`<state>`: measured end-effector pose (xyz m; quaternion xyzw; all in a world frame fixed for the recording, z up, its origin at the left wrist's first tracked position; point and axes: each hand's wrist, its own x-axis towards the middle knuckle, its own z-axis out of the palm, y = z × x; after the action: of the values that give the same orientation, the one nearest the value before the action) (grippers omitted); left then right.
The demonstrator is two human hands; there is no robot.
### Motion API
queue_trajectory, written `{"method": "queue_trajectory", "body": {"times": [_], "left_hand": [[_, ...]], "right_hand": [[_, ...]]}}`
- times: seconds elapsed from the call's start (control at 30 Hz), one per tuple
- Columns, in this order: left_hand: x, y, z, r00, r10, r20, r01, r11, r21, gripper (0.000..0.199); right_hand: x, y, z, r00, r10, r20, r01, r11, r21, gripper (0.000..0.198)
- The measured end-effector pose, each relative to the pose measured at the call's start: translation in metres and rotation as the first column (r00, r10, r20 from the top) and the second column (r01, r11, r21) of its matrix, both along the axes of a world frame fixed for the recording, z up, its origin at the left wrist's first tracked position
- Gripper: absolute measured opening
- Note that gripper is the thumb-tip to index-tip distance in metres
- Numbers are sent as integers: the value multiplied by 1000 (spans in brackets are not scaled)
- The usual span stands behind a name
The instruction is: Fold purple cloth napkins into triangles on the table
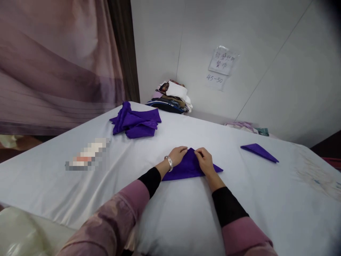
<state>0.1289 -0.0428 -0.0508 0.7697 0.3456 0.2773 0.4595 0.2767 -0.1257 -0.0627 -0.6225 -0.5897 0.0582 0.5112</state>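
A purple cloth napkin, folded into a triangle, lies flat on the white bed-like surface with its peak pointing away from me. My left hand, a silver bracelet at its wrist, pinches the left sloping edge close to the peak. On the opposite slope, my right hand grips the edge between thumb and fingers. Off to the right lies another purple napkin, folded into a narrow pointed shape. A loose heap of purple napkins sits at the back left.
A blurred-out flat object lies on the white sheet at left. Stacked clothes stand against the wall at the far edge. A pinkish curtain hangs at left. Handwritten signs are on the wall.
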Motion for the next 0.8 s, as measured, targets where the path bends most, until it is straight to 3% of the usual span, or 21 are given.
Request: {"method": "queue_trajectory", "body": {"times": [0.33,0.6,0.8], "left_hand": [[10,5,-9,995,32,95,-18,989,-144,27],[10,-1,-3,992,-14,123,32,989,-144,24],[8,-6,0,991,-62,121,78,989,-129,36]], "right_hand": [[-2,3,5,994,103,-36,-101,992,71,11],[-3,4,3,992,55,-113,-54,998,15,13],[-3,4,2,992,-10,-125,8,1000,-22,14]]}}
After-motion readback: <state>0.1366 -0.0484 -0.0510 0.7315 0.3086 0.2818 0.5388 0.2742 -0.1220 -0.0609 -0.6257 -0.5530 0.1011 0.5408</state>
